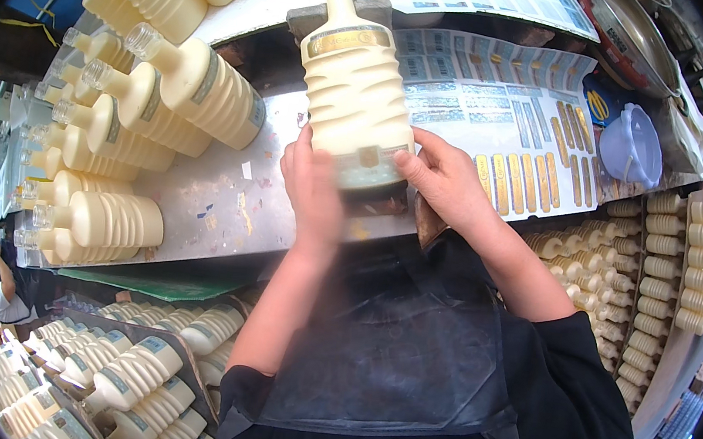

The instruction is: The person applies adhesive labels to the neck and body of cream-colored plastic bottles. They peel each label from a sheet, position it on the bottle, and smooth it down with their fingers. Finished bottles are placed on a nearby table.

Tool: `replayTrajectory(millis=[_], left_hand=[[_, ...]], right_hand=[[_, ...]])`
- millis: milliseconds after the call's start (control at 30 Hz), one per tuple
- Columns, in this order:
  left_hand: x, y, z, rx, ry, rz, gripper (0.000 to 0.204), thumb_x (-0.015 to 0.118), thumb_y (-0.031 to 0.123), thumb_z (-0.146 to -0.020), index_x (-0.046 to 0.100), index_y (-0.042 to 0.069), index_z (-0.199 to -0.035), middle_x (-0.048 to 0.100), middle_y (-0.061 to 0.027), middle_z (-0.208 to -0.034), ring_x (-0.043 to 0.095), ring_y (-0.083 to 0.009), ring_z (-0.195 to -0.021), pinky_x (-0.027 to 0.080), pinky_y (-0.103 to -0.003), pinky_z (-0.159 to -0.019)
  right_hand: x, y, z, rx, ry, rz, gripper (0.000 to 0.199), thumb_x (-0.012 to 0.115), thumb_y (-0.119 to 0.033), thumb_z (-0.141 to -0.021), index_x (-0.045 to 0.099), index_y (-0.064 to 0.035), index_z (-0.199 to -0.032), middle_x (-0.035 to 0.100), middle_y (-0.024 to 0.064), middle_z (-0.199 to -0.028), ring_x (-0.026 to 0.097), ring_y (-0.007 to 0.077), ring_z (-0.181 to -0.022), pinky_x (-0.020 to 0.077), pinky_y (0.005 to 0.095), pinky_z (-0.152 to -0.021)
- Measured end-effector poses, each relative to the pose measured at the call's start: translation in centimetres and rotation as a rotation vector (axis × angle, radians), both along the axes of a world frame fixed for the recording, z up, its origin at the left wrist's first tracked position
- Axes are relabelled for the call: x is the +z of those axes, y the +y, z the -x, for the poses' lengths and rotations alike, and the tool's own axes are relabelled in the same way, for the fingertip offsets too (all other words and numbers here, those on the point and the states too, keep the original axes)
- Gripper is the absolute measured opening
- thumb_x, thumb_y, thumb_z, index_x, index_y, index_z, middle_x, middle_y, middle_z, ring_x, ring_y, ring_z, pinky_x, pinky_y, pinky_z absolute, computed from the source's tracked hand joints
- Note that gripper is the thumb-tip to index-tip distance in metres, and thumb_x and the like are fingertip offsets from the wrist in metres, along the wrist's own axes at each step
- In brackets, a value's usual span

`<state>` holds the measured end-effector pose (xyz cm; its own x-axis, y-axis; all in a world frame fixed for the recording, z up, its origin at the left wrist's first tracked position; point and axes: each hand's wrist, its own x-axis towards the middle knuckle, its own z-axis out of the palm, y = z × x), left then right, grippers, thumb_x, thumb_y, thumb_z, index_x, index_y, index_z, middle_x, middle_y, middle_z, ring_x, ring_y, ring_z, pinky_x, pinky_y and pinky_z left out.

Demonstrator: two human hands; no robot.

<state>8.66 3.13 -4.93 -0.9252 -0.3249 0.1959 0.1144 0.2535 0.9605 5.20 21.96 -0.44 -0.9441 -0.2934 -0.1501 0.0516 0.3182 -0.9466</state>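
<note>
A cream bottle [354, 88] with wavy ridges and a clear neck lies tilted before me, neck pointing away, on a dark rest [301, 20]. A gold band label [347, 41] crosses its shoulder, and a pale blue label with a gold tab [368, 158] sits near the base. At the base's right corner, my right hand [444, 178] grips the bottle, thumb on the label's edge. My left hand [313, 188], partly blurred, is closed against the lower left side. Some of its fingers are hidden. To the right lie sheets of gold and blue labels [488, 105].
Several similar bottles [201, 87] stand on the metal bench [222, 204] at left. Below are crates of bottles [130, 377]; more fill racks [655, 283] at right. A lilac bucket [632, 149] and a metal pan [638, 31] are at far right. Another person [5, 291] is at far left.
</note>
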Motion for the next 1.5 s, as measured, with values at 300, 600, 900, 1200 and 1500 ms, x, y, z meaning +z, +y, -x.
replayTrajectory(millis=[300,600,900,1200,1500], left_hand=[[-0.2,-0.2,-0.4,-0.004,0.036,0.123,0.054,0.042,0.027,-0.108,0.044,-0.013,-0.144,0.053,-0.0203,-0.127,0.045,-0.0336,-0.12,0.033,-0.044,-0.11],[-1.0,-0.1,-0.8,-0.029,0.023,-0.27,0.053,0.039,0.029,-0.111,0.046,-0.006,-0.149,0.047,-0.0192,-0.143,0.041,-0.0292,-0.14,0.029,-0.04,-0.12],[-1.2,-1.7,-1.8,-0.142,0.134,0.003,0.065,0.066,0.033,-0.098,0.048,-0.005,-0.148,0.05,-0.0186,-0.142,0.051,-0.0306,-0.128,0.037,-0.042,-0.114],[1.4,-1.0,-1.1,0.059,0.308,0.475,0.079,0.094,0.026,-0.066,0.062,0.0,-0.133,0.067,-0.0133,-0.113,0.062,-0.0343,-0.107,0.047,-0.045,-0.098],[1.8,-0.4,-1.2,0.107,0.342,0.455,0.08,0.097,0.026,-0.06,0.065,0.003,-0.129,0.068,-0.0109,-0.109,0.062,-0.0323,-0.104,0.048,-0.044,-0.095]], right_hand=[[-0.3,-0.1,-0.2,-0.002,-0.043,0.009,0.057,0.068,-0.038,-0.102,0.059,0.0033,-0.14,0.067,0.0003,-0.093,0.055,0.005,-0.082,0.0472,0.0231,-0.075],[-2.0,0.9,0.2,0.093,-0.064,0.131,0.059,0.06,-0.04,-0.107,0.053,0.0043,-0.145,0.068,0.0111,-0.124,0.061,0.0127,-0.112,0.0477,0.0291,-0.099],[-1.9,1.4,0.4,0.065,-0.09,0.244,0.053,0.053,-0.039,-0.11,0.055,-0.0012,-0.147,0.058,-0.0006,-0.088,0.052,0.0048,-0.082,0.0446,0.0198,-0.07],[-0.6,1.2,0.0,0.006,-0.068,0.14,0.051,0.051,-0.038,-0.11,0.059,-0.0012,-0.144,0.061,0.0006,-0.091,0.053,0.0069,-0.084,0.0457,0.0215,-0.071],[0.5,3.6,1.3,-0.032,-0.159,0.139,0.047,0.049,-0.043,-0.11,0.071,-0.0045,-0.127,0.06,-0.0068,-0.087,0.051,0.0028,-0.075,0.0426,0.0209,-0.071]])
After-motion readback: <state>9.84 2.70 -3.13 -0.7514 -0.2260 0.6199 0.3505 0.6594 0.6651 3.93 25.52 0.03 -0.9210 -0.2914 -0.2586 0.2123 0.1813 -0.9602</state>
